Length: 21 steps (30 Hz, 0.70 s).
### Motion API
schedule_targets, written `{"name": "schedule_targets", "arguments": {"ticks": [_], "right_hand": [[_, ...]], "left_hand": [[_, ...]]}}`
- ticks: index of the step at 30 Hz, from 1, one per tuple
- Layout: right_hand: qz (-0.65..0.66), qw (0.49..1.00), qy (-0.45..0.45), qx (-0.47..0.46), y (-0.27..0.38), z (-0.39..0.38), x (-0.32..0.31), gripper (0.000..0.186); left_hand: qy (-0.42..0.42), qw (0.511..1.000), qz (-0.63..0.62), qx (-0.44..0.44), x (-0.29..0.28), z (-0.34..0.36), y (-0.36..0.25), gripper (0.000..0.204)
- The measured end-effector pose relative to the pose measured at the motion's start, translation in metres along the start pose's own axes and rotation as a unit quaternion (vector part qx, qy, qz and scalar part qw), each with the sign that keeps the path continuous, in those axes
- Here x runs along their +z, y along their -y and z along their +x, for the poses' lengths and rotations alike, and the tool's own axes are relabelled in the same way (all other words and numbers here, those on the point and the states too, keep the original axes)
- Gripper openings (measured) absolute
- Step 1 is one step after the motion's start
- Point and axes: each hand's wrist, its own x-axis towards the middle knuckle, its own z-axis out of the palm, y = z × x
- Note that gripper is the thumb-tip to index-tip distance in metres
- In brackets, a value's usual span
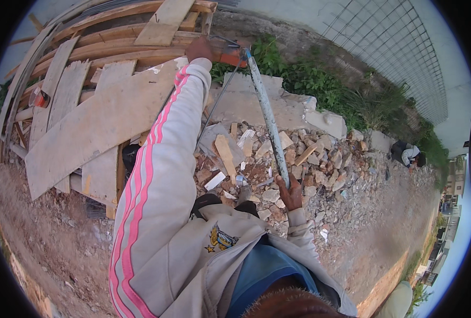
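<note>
Setting: outdoor yard of bare earth, with a rubble heap (278,153) of broken stone and concrete pieces, too many to count.
Planks: one stack of weathered wooden planks (92,122) lies at the left, several boards deep; exact number unclear.
Fence: one wire mesh panel (394,47) stands at the upper right, above a strip of green weeds (320,87).
Tool: one long-handled cutter; its pale handle (267,119) runs from the lower hand up to an orange head (230,53) at the top of the view, above the rubble.
Rod: one thin dark metal rod (217,106) slants from the cutter head down toward the rubble.
Left hand (199,49): arm in a white sleeve with pink stripes reaches far up; its grip rests at the orange head, fingers curled, though exactly what they close on cannot be told.
Right hand (291,193): grip clamped around the lower end of the pale handle.
Other person: one crouched figure (407,153) at the far right, well apart.
</note>
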Motion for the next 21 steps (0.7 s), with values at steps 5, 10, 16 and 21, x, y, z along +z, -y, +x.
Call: {"name": "schedule_targets", "arguments": {"ticks": [5, 10, 16, 21], "right_hand": [[-0.044, 0.999, -0.027, -0.011, 0.002, -0.002, 0.01, 0.043], [-0.047, 0.998, -0.033, 0.003, 0.013, -0.014, -0.005, 0.051], [-0.096, 0.991, 0.093, 0.013, 0.069, -0.01, -0.036, 0.058], [-0.061, 0.997, 0.046, -0.011, 0.022, -0.025, -0.016, 0.058]], "left_hand": [[-0.028, 0.999, -0.012, 0.015, -0.002, 0.003, 0.002, 0.024], [-0.06, 0.994, 0.035, 0.08, 0.018, 0.002, -0.005, 0.027], [-0.045, 0.992, 0.02, 0.112, 0.015, 0.035, 0.029, 0.034], [-0.006, 0.992, 0.029, 0.123, 0.03, 0.028, 0.02, 0.042]]}}
